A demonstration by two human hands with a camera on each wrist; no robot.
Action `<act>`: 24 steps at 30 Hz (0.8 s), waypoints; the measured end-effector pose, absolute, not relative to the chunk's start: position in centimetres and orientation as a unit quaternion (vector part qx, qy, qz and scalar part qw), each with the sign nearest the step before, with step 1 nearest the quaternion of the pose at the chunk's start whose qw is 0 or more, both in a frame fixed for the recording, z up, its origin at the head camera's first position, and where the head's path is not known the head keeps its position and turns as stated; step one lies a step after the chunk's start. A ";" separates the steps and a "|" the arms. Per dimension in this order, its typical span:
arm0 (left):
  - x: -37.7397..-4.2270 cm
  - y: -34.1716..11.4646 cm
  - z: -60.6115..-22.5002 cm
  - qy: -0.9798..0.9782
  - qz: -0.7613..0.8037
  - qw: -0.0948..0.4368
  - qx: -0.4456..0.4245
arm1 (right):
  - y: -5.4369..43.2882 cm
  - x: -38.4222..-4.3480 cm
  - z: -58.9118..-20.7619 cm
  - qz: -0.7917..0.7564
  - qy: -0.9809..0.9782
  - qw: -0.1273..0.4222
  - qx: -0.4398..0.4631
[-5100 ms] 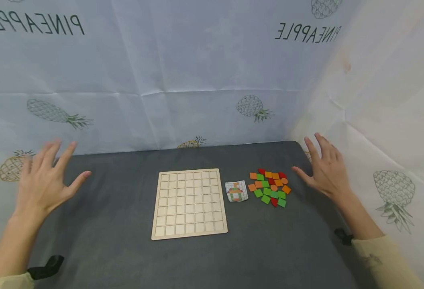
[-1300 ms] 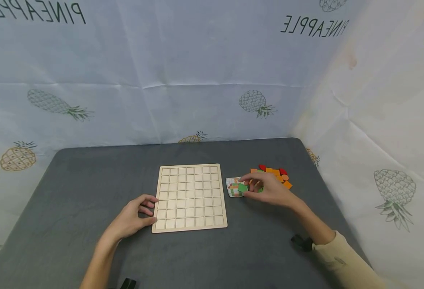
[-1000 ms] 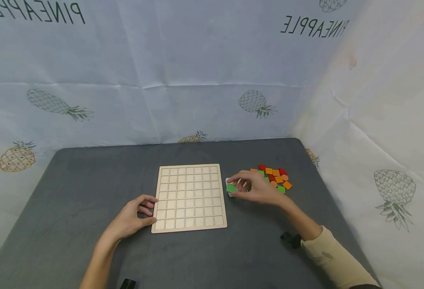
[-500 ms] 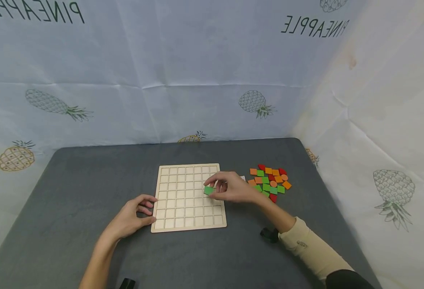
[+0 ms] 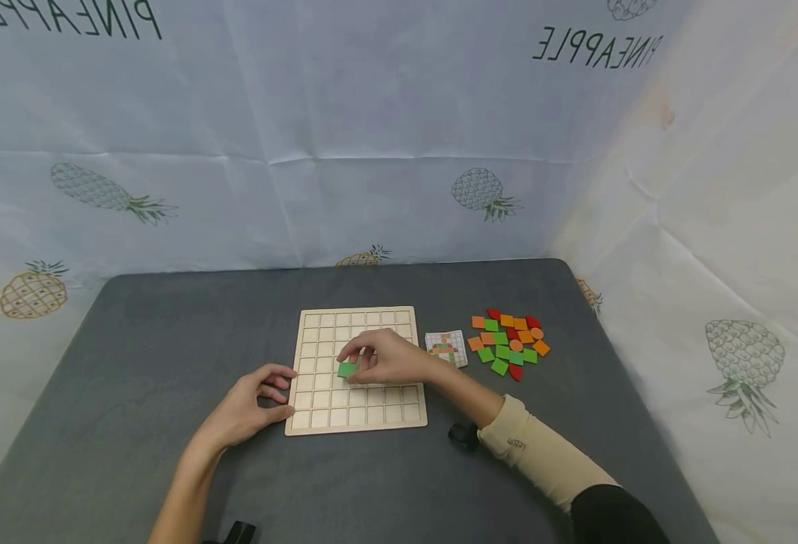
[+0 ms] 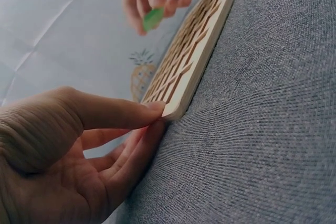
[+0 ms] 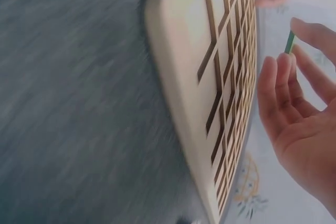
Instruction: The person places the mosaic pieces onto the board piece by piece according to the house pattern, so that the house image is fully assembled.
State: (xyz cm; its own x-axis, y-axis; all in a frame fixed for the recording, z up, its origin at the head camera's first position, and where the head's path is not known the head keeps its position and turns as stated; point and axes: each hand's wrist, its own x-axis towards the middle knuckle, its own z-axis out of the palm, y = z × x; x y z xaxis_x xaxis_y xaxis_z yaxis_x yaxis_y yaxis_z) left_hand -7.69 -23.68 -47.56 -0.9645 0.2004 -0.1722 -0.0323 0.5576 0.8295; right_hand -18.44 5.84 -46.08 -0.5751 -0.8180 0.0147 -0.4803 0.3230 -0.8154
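Note:
Between thumb and fingertips, my right hand (image 5: 391,358) pinches a small square green tile (image 5: 347,369). It is over the middle of a light wooden grid board (image 5: 297,425), raised above the squares in both wrist views. My left hand (image 5: 245,408) holds the board by its left edge, thumb near the near-left corner. In the left wrist view the left thumb (image 6: 123,113) lies on the board's rim and the other fingers bend against its side. The right hand hides part of the grid; the visible squares hold no tiles.
Right of the board lies a small paper card (image 5: 445,347) with a coloured grid picture, partly behind the right wrist. Beyond it several loose green, orange and red tiles (image 5: 501,351) lie spread on the dark grey table (image 5: 344,491). A pineapple-print curtain (image 5: 372,91) hangs behind.
Both hands came down from raised and open. The right took a green tile from the loose pieces and moved left over the card to the board's middle. The left took the board's edge and stayed.

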 end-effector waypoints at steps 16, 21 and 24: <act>-7.8 -23.7 -47.7 0.869 0.475 0.130 0.049 | 1.7 -18.4 -46.5 -0.353 0.800 0.222 -0.431; -7.7 -23.8 -47.8 0.868 0.476 0.129 0.052 | 1.1 -18.3 -46.6 -0.331 0.814 0.218 -0.424; -7.7 -23.9 -47.8 0.868 0.477 0.126 0.053 | 1.0 -18.2 -46.6 -0.323 0.820 0.219 -0.419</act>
